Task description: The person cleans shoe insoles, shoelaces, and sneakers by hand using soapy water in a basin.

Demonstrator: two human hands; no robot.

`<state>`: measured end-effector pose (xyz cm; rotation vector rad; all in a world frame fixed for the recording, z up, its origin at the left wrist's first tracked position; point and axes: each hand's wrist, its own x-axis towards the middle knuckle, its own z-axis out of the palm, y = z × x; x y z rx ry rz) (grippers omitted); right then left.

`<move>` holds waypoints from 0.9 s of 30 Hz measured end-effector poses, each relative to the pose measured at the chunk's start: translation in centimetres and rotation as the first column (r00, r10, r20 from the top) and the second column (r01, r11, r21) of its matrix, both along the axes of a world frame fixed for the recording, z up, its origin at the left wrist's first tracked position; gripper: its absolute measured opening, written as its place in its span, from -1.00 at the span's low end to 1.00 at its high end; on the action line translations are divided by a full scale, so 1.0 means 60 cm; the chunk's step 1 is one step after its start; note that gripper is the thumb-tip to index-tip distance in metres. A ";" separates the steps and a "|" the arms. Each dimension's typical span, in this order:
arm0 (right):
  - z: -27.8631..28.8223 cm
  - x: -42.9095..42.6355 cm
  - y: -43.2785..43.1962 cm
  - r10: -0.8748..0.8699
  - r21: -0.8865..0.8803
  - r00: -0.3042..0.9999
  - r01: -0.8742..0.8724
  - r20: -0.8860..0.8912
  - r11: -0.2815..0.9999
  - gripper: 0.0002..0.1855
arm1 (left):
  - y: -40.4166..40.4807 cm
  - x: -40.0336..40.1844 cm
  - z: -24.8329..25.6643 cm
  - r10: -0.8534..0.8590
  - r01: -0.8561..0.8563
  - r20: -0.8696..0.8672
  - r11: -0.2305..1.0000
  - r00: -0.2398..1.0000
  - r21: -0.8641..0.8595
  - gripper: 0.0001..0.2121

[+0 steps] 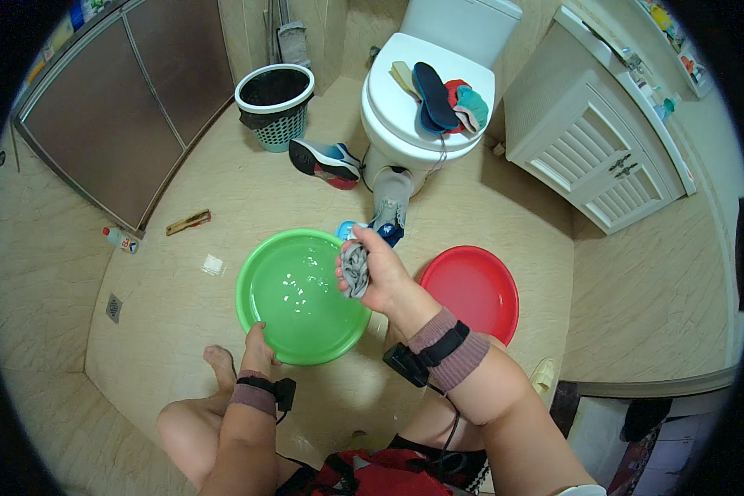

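My right hand (372, 276) is closed around a bunched grey cloth (354, 270), held just above the right rim of a green plastic basin (304, 297) with water in it. My left hand (260, 347) grips the basin's lower left rim, thumb on top. A red plastic basin (469, 297) sits to the right, partly hidden by my arm and knee. Beyond my right hand a grey shoe (389, 204) stands against the toilet base, with a blue and white object (346, 230) beside it, partly covered by my hand.
Insoles (435, 96) and coloured cloths (471, 108) lie on the toilet lid (390, 56). A lined waste bin (276, 118) and another shoe (325, 162) stand left of the toilet. A wooden brush (188, 222), a bottle (121, 240) and a floor drain (114, 308) are at left; a white cabinet (595, 142) is at right.
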<state>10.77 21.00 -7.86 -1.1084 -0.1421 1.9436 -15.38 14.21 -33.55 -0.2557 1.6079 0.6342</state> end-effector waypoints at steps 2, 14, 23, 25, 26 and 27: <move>0.005 0.025 0.019 -0.059 0.011 0.998 0.059 -0.012 0.998 -0.67 | 0.011 0.016 0.004 0.033 -0.033 0.049 0.999 0.998 0.007 -0.46; 0.045 0.162 0.128 -0.363 0.209 0.925 0.380 -0.113 0.901 -0.83 | 0.024 0.017 -0.054 0.116 -0.117 0.062 0.993 0.991 0.013 -0.51; 0.141 0.290 0.396 -0.617 0.500 -0.121 -0.475 0.778 0.724 -0.50 | 0.016 0.018 -0.109 0.273 -0.259 -0.121 0.959 0.955 0.114 -0.46; 0.213 0.138 0.325 -0.409 0.358 -0.373 -0.201 0.833 0.912 -0.41 | 0.022 -0.006 -0.084 0.392 -0.371 -0.190 0.918 0.900 0.138 -0.44; 0.181 0.165 0.339 -0.562 0.429 -0.478 -0.366 0.675 0.826 -0.44 | 0.038 0.053 -0.051 0.132 -0.056 -0.462 0.983 0.877 0.176 -0.41; 0.130 0.180 0.365 -0.708 0.464 -0.495 -0.536 0.503 0.705 -0.47 | 0.049 0.078 -0.025 -0.081 0.249 -0.723 0.960 0.686 0.129 -0.37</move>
